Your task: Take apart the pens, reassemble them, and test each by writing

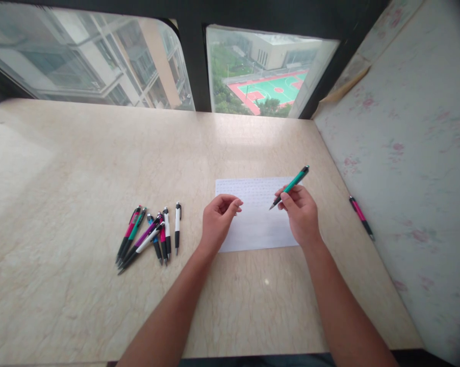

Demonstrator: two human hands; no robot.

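— Since the right hand (302, 213) pinches the green pen (297, 180) low on its dark grip, what's the logic?

— Tip control, I'd guess: thumb and fingers sit near the metal point, clicker end up and away. Pen is over the paper (260, 230), tip down; can't tell if it touches

— Left hand (219, 216)?

— Loosely curled over the paper's left edge, thumb tip close to the fingers, nothing visible in it. Perhaps meant to steady the paper, contact unclear

— Other pens?

— Pen cluster (148, 232) left of the left hand, overlapping, points mostly toward the near edge. White pen (177, 221) just beside it, apart. Pink pen (358, 210) far right by the wall (413, 168), probably parked where the right hand won't bump it

— Materials?

— Barrels look like glossy plastic: slim, straight, black grips, metallic cone tips. Paper thin, flat, rectangular, small rows of script across the upper part. Tabletop (80, 153) smooth, beige, marble-like veining. Wall papered, faded pink florals
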